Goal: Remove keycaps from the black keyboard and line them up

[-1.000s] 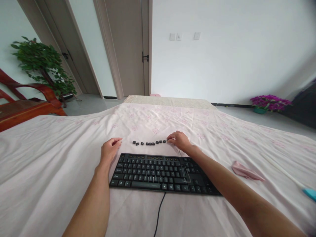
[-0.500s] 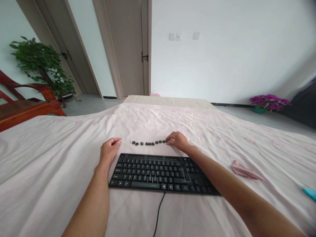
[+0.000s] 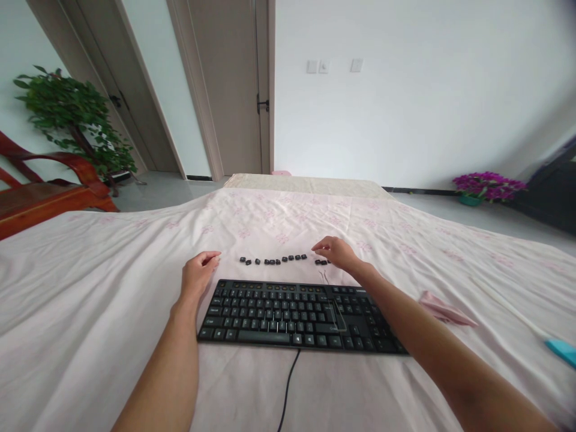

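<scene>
1. Black keycaps [image 3: 274, 260] lie in a loose row on the pink sheet [image 3: 90, 288], just beyond the far edge of the keyboard [image 3: 297, 315]. The row's long axis runs left to right, parallel to the keyboard.
2. A couple more keycaps [image 3: 321, 262] sit apart from the row's right end, directly under the fingertips of the right hand [image 3: 337, 252].
3. That right hand is plainly the nearer one: its fingers are curled down and slightly spread over those loose caps, and whether they touch or pinch one I cannot tell.
4. From these fingers the main row stretches away to the left, its nearest cap just beside them.
5. On the other side, the left hand [image 3: 198, 276] rests on the sheet at the keyboard's far-left corner, near the row's left end but apart from it. Its fingers are loosely curled together with thumb against forefinger; nothing visible is held.
6. Each keycap looks small, dark and blocky; any legends are too small to read.
7. Gaps show in the keyboard's top row, and its cable [image 3: 288, 390] trails toward the person.
8. A folded pink cloth [image 3: 445, 309] lies well to the right on the sheet.
</scene>
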The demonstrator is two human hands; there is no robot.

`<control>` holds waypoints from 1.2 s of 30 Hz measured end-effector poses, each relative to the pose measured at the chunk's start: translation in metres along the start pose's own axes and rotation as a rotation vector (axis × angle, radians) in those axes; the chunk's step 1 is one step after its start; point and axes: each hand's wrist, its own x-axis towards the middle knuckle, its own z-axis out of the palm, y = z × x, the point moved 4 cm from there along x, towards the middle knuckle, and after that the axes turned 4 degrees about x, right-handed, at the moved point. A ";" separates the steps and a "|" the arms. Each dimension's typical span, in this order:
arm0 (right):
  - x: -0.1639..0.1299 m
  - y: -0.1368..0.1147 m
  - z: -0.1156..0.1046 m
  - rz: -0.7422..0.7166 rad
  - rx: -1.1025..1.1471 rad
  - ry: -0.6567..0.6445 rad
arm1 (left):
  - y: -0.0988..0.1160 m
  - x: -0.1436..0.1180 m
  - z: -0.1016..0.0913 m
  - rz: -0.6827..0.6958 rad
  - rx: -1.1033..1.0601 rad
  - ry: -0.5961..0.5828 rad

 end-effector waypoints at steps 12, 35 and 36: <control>-0.019 -0.006 -0.003 -0.106 -0.113 -0.017 | 0.000 0.001 0.001 -0.010 -0.001 0.002; 0.001 -0.013 0.016 -0.062 -0.129 -0.038 | 0.003 -0.001 0.000 -0.030 -0.044 0.025; 0.001 -0.011 0.015 -0.057 -0.112 -0.038 | 0.003 -0.001 0.001 -0.023 -0.039 0.019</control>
